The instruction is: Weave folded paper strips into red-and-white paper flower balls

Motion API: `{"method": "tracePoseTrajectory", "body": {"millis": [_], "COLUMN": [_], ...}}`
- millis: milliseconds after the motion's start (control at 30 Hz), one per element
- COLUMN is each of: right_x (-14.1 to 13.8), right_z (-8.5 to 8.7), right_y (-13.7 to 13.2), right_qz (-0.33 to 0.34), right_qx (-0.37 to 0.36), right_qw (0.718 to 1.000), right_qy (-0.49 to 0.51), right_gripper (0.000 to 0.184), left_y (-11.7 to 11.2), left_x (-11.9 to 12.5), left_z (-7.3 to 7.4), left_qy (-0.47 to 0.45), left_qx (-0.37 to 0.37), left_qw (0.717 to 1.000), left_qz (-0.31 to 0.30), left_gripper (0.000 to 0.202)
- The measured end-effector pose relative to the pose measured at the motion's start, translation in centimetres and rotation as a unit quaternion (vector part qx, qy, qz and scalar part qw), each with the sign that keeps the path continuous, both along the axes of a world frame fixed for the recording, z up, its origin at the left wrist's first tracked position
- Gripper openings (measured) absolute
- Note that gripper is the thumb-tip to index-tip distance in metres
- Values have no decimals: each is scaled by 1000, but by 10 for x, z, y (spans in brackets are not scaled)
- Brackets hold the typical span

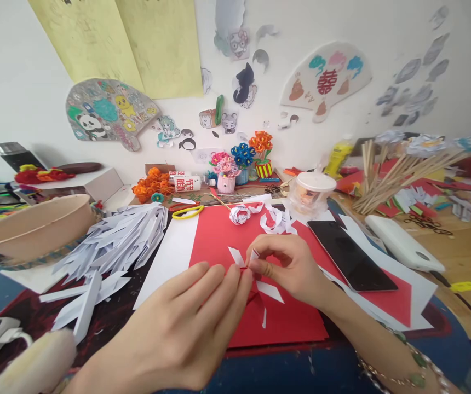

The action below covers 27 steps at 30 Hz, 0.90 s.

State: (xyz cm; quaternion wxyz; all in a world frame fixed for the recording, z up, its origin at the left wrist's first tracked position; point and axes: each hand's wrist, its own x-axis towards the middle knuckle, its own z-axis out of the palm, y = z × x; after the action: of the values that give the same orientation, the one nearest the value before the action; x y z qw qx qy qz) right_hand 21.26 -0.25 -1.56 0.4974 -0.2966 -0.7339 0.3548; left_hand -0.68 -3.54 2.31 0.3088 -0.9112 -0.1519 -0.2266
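Observation:
My left hand (pixel 186 323) and my right hand (pixel 288 265) meet over a red paper sheet (pixel 214 238). Both pinch a small folded paper piece (pixel 247 261), white with red, held just above the sheet. White points stick out of it on both sides. More folded white strips (pixel 269 291) lie on the red sheet under my hands. A finished white paper rose (pixel 239 214) and loose white curls (pixel 276 220) lie at the sheet's far edge. A bracelet (pixel 400 372) is on my right wrist.
A heap of white paper strips (pixel 116 238) lies left, beside a tan bowl (pixel 30 224). Yellow scissors (pixel 188 211), a glue bottle (pixel 186 182), paper flower pots (pixel 243 164), a plastic cup (pixel 313 191), a black phone (pixel 350 254), a white power bank (pixel 402 243) and wooden sticks (pixel 395 175) surround the sheet.

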Motion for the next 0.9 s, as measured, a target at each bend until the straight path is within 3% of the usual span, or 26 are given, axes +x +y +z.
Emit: {"method": "tracePoseTrajectory", "body": {"millis": [133, 300, 600, 667, 900], "right_x": [-1, -3, -2, -2, -3], "right_z": [-1, 0, 2, 2, 2], "right_y": [-1, -2, -2, -3, -4], "right_qz": [-4, -33, -44, -47, -53], "right_qx": [-1, 26, 32, 33, 30], "right_qw": [1000, 998, 997, 997, 997], "right_qy": [-9, -42, -49, -52, -48], "right_gripper": [19, 13, 15, 16, 16], "left_y": [1, 2, -2, -3, -9], "left_x": [5, 9, 11, 13, 19], "left_z": [5, 10, 8, 7, 14], "left_qy": [13, 50, 66, 33, 83], "left_qx": [0, 14, 5, 21, 64], "left_qw": [999, 997, 997, 998, 994], "left_qz": [-48, -58, -47, -50, -41], "left_gripper": [31, 25, 23, 21, 22]}}
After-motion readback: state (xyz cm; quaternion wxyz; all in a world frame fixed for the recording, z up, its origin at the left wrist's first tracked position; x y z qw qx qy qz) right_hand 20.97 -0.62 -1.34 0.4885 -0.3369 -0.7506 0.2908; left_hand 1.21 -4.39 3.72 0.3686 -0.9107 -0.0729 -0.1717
